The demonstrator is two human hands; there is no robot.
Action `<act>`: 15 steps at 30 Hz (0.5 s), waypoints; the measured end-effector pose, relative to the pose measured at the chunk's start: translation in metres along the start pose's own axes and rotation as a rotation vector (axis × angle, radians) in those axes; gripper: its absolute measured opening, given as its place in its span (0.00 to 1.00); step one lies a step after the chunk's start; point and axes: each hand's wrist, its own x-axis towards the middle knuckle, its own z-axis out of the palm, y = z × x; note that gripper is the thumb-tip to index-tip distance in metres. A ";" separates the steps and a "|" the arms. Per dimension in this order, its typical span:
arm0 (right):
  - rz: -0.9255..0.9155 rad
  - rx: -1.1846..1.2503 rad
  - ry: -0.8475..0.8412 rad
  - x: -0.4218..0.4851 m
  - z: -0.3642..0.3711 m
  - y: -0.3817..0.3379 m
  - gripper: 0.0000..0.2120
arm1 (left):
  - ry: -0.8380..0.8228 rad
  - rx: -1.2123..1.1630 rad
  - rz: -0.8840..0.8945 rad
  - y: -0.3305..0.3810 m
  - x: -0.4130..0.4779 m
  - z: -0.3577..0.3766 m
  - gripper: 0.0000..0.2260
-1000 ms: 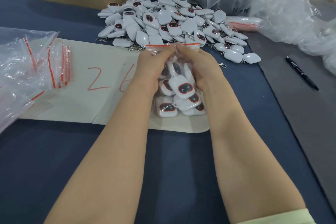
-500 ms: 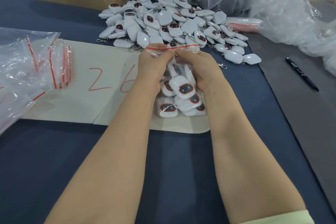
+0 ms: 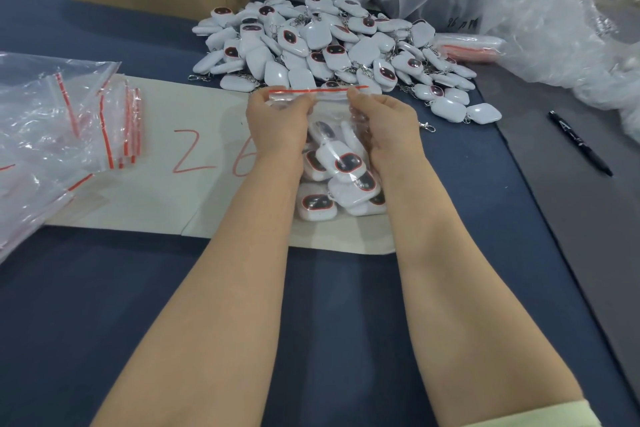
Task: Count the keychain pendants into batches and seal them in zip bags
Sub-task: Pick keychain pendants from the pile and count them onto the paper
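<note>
Hands [image 3: 278, 125] [image 3: 386, 126] on zip bag [image 3: 330, 98] over blue table [image 3: 341, 315]

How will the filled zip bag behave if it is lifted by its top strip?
Probably floppy: the bag is thin clear film, visibly wrinkled. Likely bottom-heavy, since many pendants pile in its lower part. It may slip, as the film looks glossy.
</note>
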 end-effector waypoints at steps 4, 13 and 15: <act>-0.020 -0.016 0.024 -0.001 0.001 0.000 0.11 | 0.069 0.024 0.055 0.002 0.004 -0.005 0.15; 0.025 0.036 0.076 -0.003 0.003 -0.005 0.15 | 0.082 0.066 -0.030 0.004 0.009 -0.005 0.13; 0.045 -0.076 0.049 -0.001 0.002 -0.006 0.20 | 0.087 0.076 -0.039 0.004 0.009 -0.006 0.15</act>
